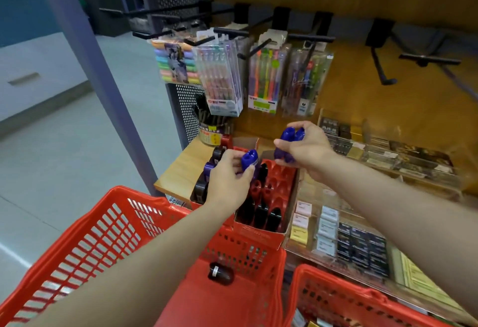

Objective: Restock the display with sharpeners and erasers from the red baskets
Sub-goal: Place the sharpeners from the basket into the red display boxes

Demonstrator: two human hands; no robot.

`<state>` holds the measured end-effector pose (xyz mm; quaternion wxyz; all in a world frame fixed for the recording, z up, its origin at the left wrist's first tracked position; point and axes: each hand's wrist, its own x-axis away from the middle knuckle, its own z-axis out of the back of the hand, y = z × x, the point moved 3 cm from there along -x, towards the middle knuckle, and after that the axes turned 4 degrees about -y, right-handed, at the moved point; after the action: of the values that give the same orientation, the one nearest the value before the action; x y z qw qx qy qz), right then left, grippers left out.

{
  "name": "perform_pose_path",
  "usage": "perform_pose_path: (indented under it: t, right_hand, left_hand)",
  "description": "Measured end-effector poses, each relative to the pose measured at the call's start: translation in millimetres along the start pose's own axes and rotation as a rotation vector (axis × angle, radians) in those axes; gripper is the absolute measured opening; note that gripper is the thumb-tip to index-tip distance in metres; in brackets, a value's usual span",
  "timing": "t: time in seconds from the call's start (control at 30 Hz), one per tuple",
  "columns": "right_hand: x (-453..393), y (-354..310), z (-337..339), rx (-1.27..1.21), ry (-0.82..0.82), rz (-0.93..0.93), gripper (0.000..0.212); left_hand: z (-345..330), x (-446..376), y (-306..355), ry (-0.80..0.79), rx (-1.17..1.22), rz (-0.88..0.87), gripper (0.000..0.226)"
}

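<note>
My left hand [229, 180] pinches one blue sharpener [249, 159] over the red cardboard display box [258, 235] on the wooden shelf. That box holds black, red and blue sharpeners in rows. My right hand [305, 149] grips several blue sharpeners [291, 135] just right of the box, above its far end. A red basket [108, 228] stands below the shelf with one black sharpener [220, 273] on its floor. A second red basket [344, 298] sits at the lower right. Erasers [327, 228] lie in clear trays right of the box.
Packs of coloured pens [223, 78] hang on black hooks above the shelf. A pen tub [210, 130] stands behind the display box. Clear acrylic trays [403, 156] with small dark items fill the shelf's right side. A purple post [95, 68] runs down the left.
</note>
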<state>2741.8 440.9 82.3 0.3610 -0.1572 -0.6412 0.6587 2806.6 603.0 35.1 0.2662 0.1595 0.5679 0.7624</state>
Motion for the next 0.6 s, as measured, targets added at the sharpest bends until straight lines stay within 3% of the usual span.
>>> perform_pose_path:
  t: [0.33, 0.6]
  right_hand:
    - [-43, 28, -26, 0.501, 0.087, 0.060, 0.040]
    - [-43, 32, -28, 0.517, 0.032, -0.028, 0.037]
  left_hand:
    - [4, -3, -9, -0.018, 0.060, -0.011, 0.024]
    - [4, -1, -7, -0.028, 0.056, -0.012, 0.021]
